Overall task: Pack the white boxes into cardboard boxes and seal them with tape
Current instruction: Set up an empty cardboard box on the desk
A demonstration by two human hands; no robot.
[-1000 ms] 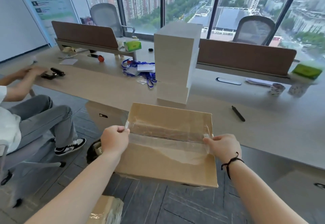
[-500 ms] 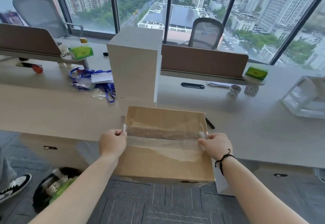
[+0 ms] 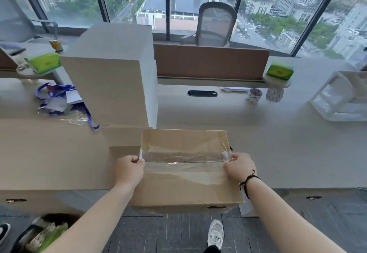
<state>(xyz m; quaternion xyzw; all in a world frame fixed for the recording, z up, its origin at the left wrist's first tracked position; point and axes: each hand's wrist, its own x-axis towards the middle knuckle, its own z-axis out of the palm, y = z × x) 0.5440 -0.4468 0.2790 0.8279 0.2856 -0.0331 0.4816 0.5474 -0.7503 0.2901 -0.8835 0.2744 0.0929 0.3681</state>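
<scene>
Centrally, closed cardboard box (image 3: 186,175) sits at desk (image 3: 278,149) edge, overhanging toward the person. Clear tape strip (image 3: 182,160) spans its top seam, 9 to 3 o'clock. Left hand (image 3: 129,170), fingers curled, pinches the strip's 9 o'clock end; right hand (image 3: 239,166) pinches the 3 o'clock end, just beside the box's corner. Stack of white boxes (image 3: 113,85) stands at 11 o'clock, touching the carton's far-left corner.

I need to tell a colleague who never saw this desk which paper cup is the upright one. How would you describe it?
Start at the brown divider panel across the desk. Under its right end, below the green tissue pack, stand two speckled white cups. The upright cup is the left one, mouth open upward; its neighbour appears turned upside down.
</scene>
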